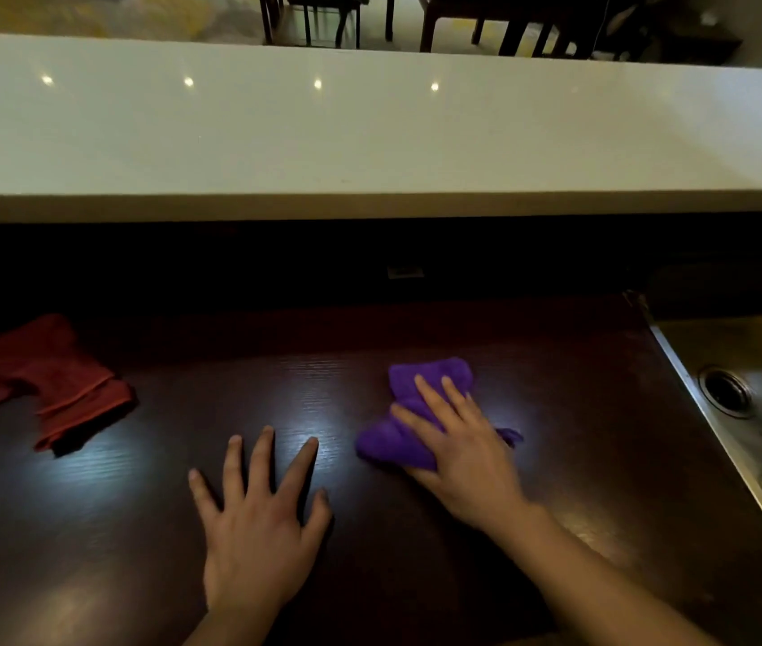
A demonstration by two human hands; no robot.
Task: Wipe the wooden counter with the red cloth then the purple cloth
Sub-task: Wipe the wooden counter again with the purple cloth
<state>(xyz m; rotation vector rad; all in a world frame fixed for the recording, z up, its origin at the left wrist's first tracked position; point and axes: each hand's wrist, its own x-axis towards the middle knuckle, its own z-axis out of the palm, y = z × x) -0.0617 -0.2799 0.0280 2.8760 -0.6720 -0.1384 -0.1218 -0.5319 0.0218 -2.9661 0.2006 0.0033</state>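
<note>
The dark wooden counter (579, 412) fills the lower half of the view. A crumpled purple cloth (397, 435) lies right of centre, and my right hand (463, 449) presses flat on top of it, fingers spread over the fabric. My left hand (257, 515) rests palm down on the bare wood beside it, fingers apart, holding nothing. The red cloth (52, 384) lies bunched at the far left of the counter, well away from both hands.
A steel sink (742, 389) with a round drain is set into the counter at the right. A raised white ledge (369, 132) runs along the back. Dark chairs and a table (509, 16) stand beyond it.
</note>
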